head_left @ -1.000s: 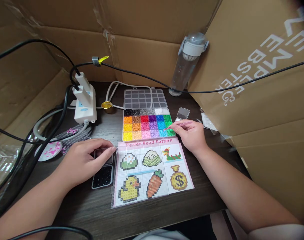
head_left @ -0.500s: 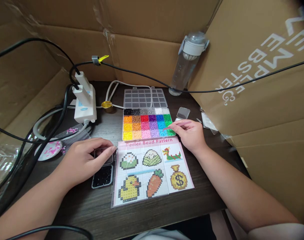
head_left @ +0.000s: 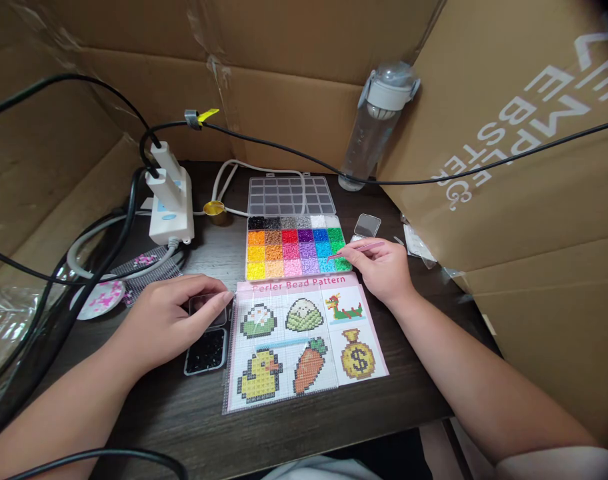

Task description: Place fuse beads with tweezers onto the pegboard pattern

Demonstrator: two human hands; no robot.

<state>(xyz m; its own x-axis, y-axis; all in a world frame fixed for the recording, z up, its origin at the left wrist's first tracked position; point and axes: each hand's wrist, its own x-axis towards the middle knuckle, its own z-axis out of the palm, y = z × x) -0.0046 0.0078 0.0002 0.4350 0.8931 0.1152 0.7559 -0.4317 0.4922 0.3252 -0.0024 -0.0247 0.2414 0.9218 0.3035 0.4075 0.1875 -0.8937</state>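
My right hand [head_left: 384, 270] grips pink tweezers [head_left: 361, 249], their tips over the light-blue beads at the right of the open bead box [head_left: 294, 278]. This box holds small beads sorted by colour. In front of it lies the Perler bead pattern sheet [head_left: 379, 353], its left part covered by a clear pegboard [head_left: 284, 398]. At the board's upper left corner, the thumb and forefinger of my left hand [head_left: 169, 320] are pinched together on its edge. Below that hand sits a small open case of black beads [head_left: 207, 350], its clear lid partly hidden by my fingers.
A power strip [head_left: 171, 210] with plugs and black cables [head_left: 274, 147] stands on the left. One cable crosses in front of the water bottle [head_left: 369, 133]. Behind the box are its clear lid [head_left: 291, 195] and a gold cup [head_left: 215, 212]. Cardboard walls [head_left: 294, 120] surround the desk.
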